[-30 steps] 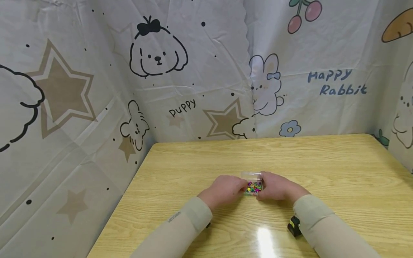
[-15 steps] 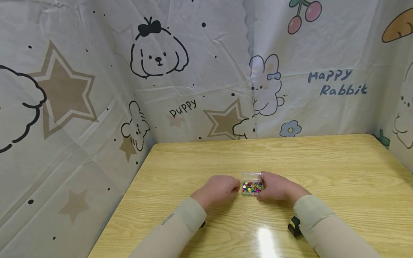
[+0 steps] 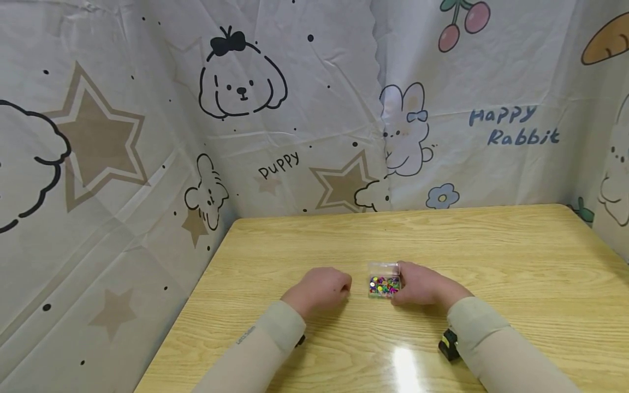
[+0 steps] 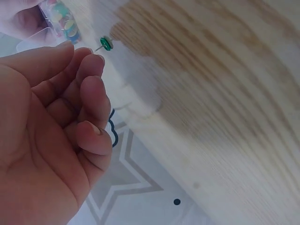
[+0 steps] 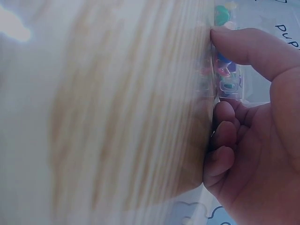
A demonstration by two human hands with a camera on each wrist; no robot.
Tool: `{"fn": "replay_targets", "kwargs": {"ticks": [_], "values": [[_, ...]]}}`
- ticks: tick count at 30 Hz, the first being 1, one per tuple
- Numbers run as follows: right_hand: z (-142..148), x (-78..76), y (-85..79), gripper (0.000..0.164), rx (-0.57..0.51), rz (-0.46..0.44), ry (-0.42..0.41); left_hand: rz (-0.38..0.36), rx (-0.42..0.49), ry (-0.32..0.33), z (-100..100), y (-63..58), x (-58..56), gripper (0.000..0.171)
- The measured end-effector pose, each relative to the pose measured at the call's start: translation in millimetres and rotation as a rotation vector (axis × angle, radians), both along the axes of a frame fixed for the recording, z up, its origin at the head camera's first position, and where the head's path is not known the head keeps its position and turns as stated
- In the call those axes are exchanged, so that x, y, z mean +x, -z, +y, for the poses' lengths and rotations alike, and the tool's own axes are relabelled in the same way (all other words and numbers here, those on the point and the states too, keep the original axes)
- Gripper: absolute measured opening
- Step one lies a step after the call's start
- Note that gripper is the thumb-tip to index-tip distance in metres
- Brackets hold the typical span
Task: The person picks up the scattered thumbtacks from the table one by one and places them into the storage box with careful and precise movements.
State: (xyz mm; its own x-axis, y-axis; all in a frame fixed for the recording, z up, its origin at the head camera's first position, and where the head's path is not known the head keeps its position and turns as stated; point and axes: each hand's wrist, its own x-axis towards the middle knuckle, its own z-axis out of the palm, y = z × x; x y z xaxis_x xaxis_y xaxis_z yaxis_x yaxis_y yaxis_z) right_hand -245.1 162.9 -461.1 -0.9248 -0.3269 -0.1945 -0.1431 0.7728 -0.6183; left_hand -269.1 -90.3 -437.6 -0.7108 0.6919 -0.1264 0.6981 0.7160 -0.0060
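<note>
A small clear plastic box (image 3: pixel 371 295), filled with multicoloured thumbtacks (image 3: pixel 385 286), stands on the table with its lid tipped up at the back. My right hand (image 3: pixel 420 284) grips the box's right end; in the right wrist view the thumb (image 5: pixel 243 44) lies along it. Left of the box, my left hand (image 3: pixel 321 289) is low over the table, fingers loosely bent. In the left wrist view a green thumbtack (image 4: pixel 106 43) sits head down on the wood just beyond the fingertips (image 4: pixel 91 65), pin pointing up towards them. The head view does not show that tack, hidden behind the hand.
The wooden table (image 3: pixel 304 240) reaches back to a white cloth (image 3: pixel 314 109) printed with cartoon animals and stars. More cloth hangs at the left and right sides. A bright reflection lies on the tabletop between the forearms.
My left hand has drawn away from the box to the left, in two steps, uncovering its left end. The right hand and the box have stayed in place.
</note>
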Motion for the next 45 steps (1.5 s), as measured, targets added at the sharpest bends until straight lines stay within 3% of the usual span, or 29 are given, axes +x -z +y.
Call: {"fn": "replay_targets", "kwargs": {"ticks": [11,17,36,45], "values": [[0.5,1.2,1.4,0.054,-0.001,-0.016,0.007,-0.036,-0.012,-0.038,-5.0,-3.0,4.0,0.015],[0.0,1.6,0.8,0.054,-0.001,-0.023,0.012,-0.069,-0.019,-0.047,-6.2,1.6,3.7,0.012],[-1.0,2.2,-1.6,0.053,-0.004,-0.012,0.009,-0.038,-0.053,-0.020,-3.4,-2.2,7.1,0.016],[-1.0,2.1,-1.2,0.053,0.004,-0.006,0.012,0.001,-0.017,-0.027,-1.2,-0.3,6.4,0.015]]}}
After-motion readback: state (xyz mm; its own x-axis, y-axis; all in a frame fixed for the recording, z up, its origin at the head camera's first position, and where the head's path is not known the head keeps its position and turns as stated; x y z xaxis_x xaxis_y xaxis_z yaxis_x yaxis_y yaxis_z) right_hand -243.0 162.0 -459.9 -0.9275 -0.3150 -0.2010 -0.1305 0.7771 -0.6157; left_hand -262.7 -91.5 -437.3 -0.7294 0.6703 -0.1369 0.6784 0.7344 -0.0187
